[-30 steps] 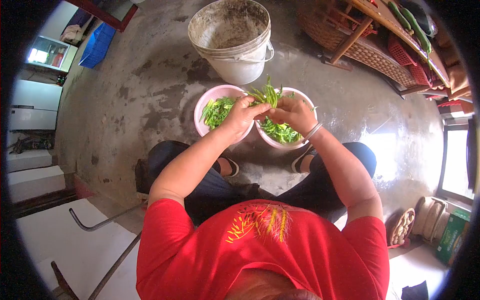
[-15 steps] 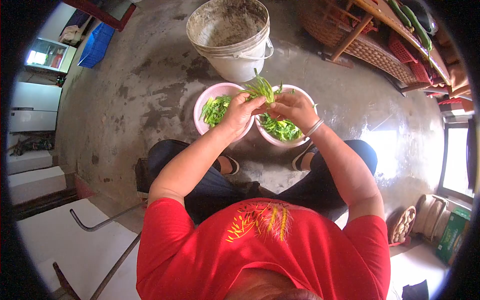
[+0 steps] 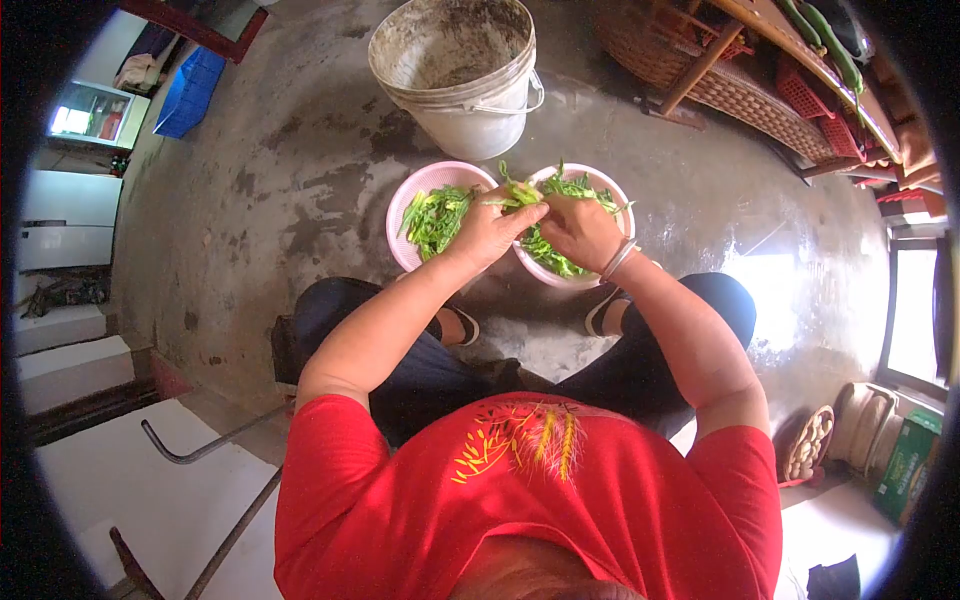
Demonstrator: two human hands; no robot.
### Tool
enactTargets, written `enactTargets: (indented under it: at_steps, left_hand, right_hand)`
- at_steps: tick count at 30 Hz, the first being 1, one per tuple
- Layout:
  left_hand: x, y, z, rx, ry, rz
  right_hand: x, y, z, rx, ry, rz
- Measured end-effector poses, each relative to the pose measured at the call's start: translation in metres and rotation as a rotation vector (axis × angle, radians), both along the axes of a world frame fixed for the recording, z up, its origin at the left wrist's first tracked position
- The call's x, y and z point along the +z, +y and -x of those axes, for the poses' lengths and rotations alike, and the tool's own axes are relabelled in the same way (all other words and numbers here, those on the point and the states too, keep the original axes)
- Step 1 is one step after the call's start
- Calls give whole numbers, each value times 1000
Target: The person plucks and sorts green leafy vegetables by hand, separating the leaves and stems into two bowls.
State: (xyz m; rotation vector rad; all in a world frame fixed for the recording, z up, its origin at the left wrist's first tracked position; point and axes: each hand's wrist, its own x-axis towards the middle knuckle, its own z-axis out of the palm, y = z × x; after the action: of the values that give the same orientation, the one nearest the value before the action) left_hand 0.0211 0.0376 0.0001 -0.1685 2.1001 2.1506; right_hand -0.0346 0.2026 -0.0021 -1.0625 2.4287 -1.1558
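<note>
A small bunch of leafy greens (image 3: 517, 191) sticks up from my left hand (image 3: 486, 230), whose thumb and fingers are closed on it. My right hand (image 3: 585, 235), with a bracelet on its wrist, is curled shut against the left thumb tip; what its fingers grip is hidden. Below the left hand stands a pink basket (image 3: 394, 222) holding cut greens (image 3: 436, 218). Beneath the right hand is a second pink basket (image 3: 629, 188), also with greens (image 3: 575, 187) in it.
A dirty white bucket (image 3: 470, 120) with a wire handle stands just beyond the baskets on the stained concrete floor (image 3: 270, 200). A wooden table edge (image 3: 820, 70) with long green vegetables is at upper right. Bent metal bars (image 3: 210, 445) lie at lower left.
My right hand has turned over and curled into a fist beside the left thumb. The bunch in my left hand sits lower and less spread. More greens show in the right basket.
</note>
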Motion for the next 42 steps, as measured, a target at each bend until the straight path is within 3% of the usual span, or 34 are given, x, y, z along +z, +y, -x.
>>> enactTargets:
  at_steps: [13,16,19,22,26,32,34,36,39,42]
  left_hand:
    - [-8,0,3,76,-96,-183]
    - [-4,-1,5,113,-167,-336]
    - [-1,-4,5,110,-215,-464]
    - [-3,-9,7,53,-215,-605]
    - [-10,-16,11,-22,-217,-763]
    - [-4,-12,9,-1,-190,-750]
    - [-1,-15,10,27,-181,-682]
    - [-5,-14,12,41,-233,-533]
    - [-42,3,11,31,-380,-220]
    - [-118,26,16,6,-716,-87]
  right_hand:
    - [-8,-6,-9,-71,42,-113]
    - [-9,-6,-3,-32,-76,72]
    - [-8,-4,4,36,-373,207]
    - [-3,-3,4,-44,-925,363]
    - [11,-4,2,-28,-927,422]
    - [11,2,8,-221,-1080,611]
    - [8,14,25,-322,-1123,776]
    - [12,25,40,-253,-1039,837]
    - [22,27,35,-343,-879,785]
    - [19,29,34,-263,-876,701]
